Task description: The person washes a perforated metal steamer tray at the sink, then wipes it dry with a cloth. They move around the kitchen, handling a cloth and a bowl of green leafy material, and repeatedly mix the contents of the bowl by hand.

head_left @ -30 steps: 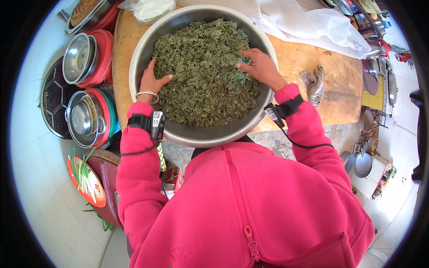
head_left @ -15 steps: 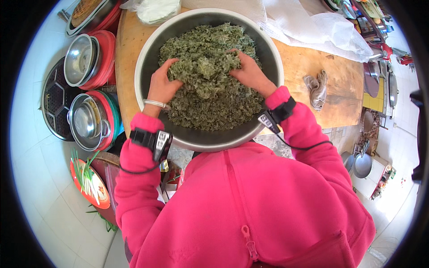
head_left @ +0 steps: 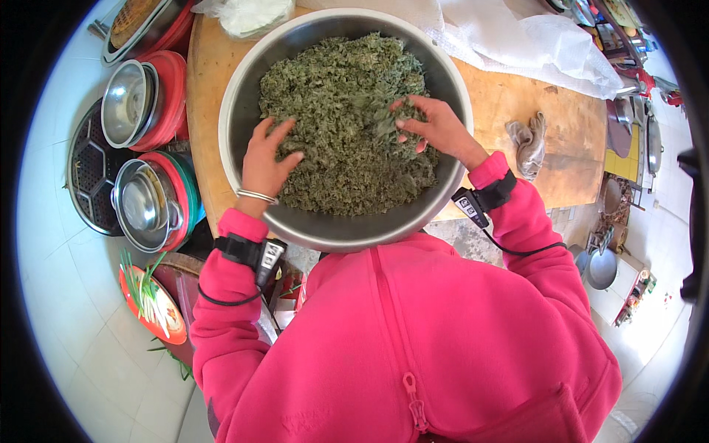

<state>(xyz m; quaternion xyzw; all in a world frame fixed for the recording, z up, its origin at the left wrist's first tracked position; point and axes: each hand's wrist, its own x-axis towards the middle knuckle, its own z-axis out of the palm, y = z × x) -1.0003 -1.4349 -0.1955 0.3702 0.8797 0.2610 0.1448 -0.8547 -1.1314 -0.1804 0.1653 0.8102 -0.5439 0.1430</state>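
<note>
I see chopped greens point(head_left: 340, 166) heaped in a roundish mound, about as long as wide, within the metal basin point(head_left: 443, 81) at upper centre; the left hand point(head_left: 266, 164) spreads its fingers at the mound's left, the right hand point(head_left: 442, 131) parts its own at the right.

At two o'clock, a crumpled cloth point(head_left: 529, 148) lies on the wooden table point(head_left: 565, 129), and a whitish plastic sheet point(head_left: 546, 55) spreads near one o'clock. At eleven there is a white bag point(head_left: 252, 15). At ten, a metal bowl point(head_left: 124, 103) is stacked with red basins point(head_left: 171, 103). At eight, an orange plate point(head_left: 174, 330) holds green onions point(head_left: 148, 299).
</note>
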